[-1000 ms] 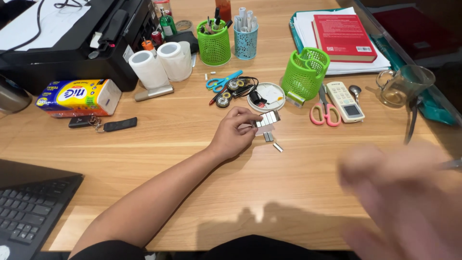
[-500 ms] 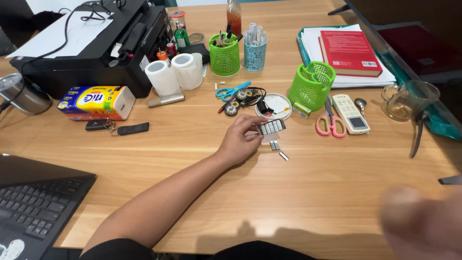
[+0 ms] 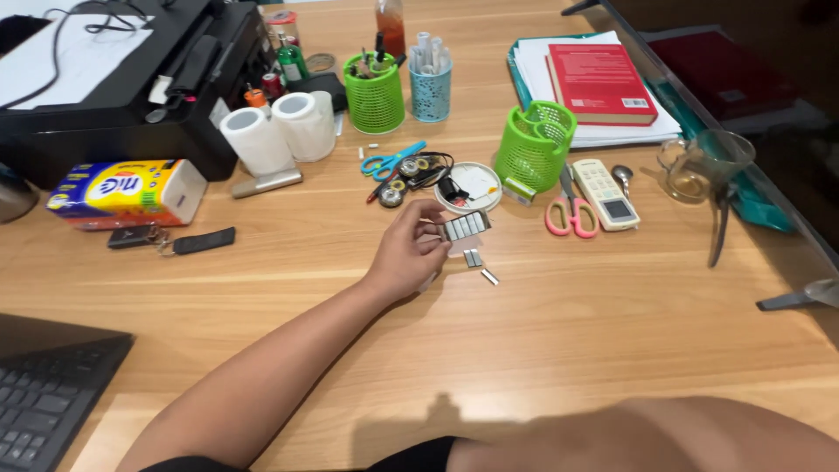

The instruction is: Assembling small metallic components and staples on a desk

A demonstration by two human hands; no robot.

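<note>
In the head view the left hand (image 3: 409,252) reaches out over the wooden desk (image 3: 612,332), its fingers curled and pinched on a short strip of small silvery blocks (image 3: 463,226), held just above the desk near the middle of the clutter; what the blocks are cannot be made out at this size. Under the hand's far edge lie two loose silvery pieces (image 3: 479,265), one just beside the fingertips, the other a little apart, and a pale scrap under the fingers is mostly hidden. The right hand is not clearly seen: only a blurred stretch of bare arm (image 3: 664,437) crosses the bottom edge, cut off by the frame, so whether that hand is spread or closed cannot be told. Just beyond the strip sits a round white lid (image 3: 479,181) with a small dark item on it, touching a tangle of dark cable and rings that blurs together. A green mesh pot (image 3: 534,145) leans tilted beside the lid; pink-handled scissors (image 3: 570,211) and a white remote (image 3: 606,193) lie to its right. A glass mug (image 3: 703,163) stands near the dark edge on the right. At lower left a laptop keyboard (image 3: 39,406) is cut off by the frame.
</note>
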